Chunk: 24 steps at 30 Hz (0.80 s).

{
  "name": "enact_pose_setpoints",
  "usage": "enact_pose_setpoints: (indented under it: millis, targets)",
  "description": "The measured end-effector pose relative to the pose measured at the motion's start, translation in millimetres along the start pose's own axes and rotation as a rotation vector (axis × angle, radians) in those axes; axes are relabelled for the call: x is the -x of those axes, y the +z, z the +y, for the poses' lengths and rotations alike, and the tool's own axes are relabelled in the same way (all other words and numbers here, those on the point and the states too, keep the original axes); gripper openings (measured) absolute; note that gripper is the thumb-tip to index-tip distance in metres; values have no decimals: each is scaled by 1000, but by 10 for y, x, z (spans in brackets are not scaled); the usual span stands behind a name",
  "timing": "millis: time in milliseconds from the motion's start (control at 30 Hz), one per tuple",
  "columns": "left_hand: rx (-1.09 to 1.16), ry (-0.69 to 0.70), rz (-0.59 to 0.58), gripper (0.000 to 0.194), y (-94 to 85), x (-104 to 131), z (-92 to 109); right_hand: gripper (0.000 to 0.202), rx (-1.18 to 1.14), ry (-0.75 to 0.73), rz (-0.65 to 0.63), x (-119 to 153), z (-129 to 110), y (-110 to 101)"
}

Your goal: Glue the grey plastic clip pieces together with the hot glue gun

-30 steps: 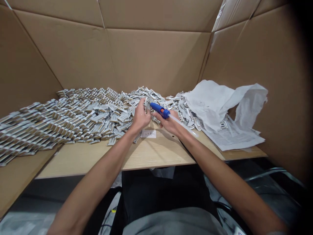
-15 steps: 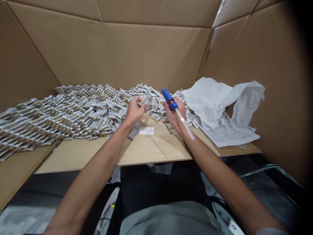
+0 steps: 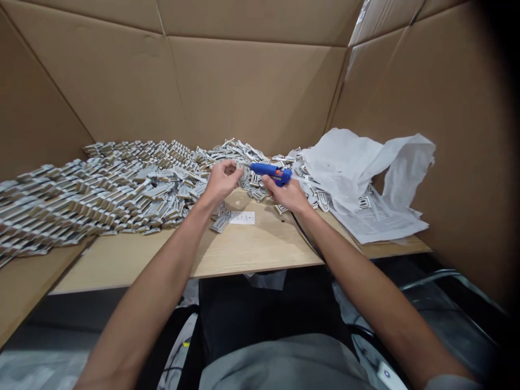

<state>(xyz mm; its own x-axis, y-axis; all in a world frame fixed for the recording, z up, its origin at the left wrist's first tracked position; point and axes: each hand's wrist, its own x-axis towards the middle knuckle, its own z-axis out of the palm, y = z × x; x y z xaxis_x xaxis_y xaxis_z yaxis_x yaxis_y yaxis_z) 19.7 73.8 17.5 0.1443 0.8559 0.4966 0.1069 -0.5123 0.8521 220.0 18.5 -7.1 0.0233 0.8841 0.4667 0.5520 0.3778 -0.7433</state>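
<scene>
A blue glue gun (image 3: 268, 172) is gripped in my right hand (image 3: 287, 194), its nozzle turned left. Between the fingers of my left hand (image 3: 223, 180) is a small pale flat piece (image 3: 242, 172), mostly hidden by the fingers. The nozzle tip is close to this piece; whether they touch I cannot tell. Behind both hands lies a heap of loose grey-white pieces (image 3: 231, 151) with dark outlines. One such piece (image 3: 221, 222) lies below my left hand, against a small white printed label (image 3: 242, 218).
Stacked rows of similar pieces (image 3: 101, 195) cover the left of the wooden board (image 3: 260, 249). Crumpled white sheeting (image 3: 345, 162) lies on printed paper (image 3: 377, 227) at right. A black cable (image 3: 304, 233) runs off the front edge. Cardboard walls (image 3: 260, 92) enclose the board.
My right hand has swung the glue gun from pointing away to pointing left, bringing its nozzle up to the piece in my left hand. My left hand has barely moved.
</scene>
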Motion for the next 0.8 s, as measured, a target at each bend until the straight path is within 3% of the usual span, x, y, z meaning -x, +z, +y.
enact_pose_setpoints:
  millis: [233,800]
  targets:
    - [-18,84,-41,21,2,26,25,62,66,-27,-26,-9,18,-15]
    - [67,69,-50,23,38,12,-69,62,100,53,-2,-6,5,5]
